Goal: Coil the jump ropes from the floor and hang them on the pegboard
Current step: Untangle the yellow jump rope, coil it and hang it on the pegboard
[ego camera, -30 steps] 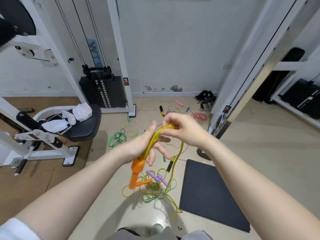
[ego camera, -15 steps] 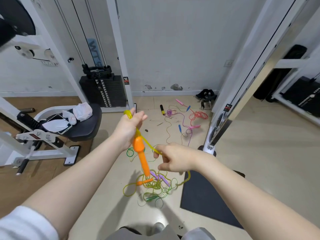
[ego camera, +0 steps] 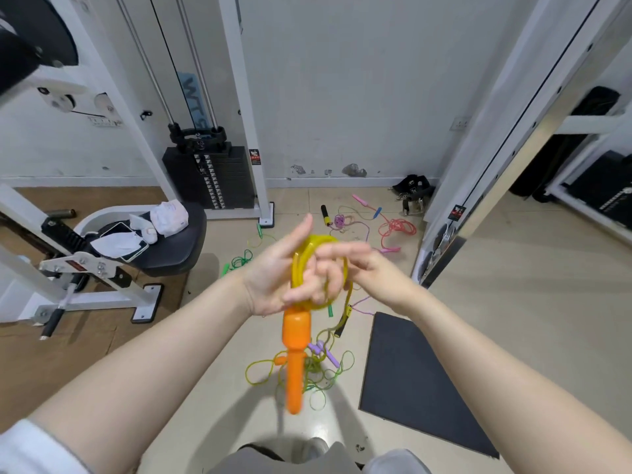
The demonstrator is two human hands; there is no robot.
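Yellow rope (ego camera: 319,248) looped round left hand (ego camera: 273,278) at chest height, orange handle (ego camera: 294,357) dangling below, right hand (ego camera: 345,271) seemingly pinching the coil, blurred, more ropes (ego camera: 307,371) tangled on floor (ego camera: 478,302).

Below me the tiled floor (ego camera: 513,302) carries a tangle of yellow-green ropes (ego camera: 307,371), a black mat (ego camera: 410,378) just right of it, a green rope (ego camera: 239,261), and pink and purple ropes (ego camera: 393,229) near the wall.

Black floor mat (ego camera: 420,381) at right — weight stack (ego camera: 213,181) by the wall, cluttered padded seat (ego camera: 171,244) left.
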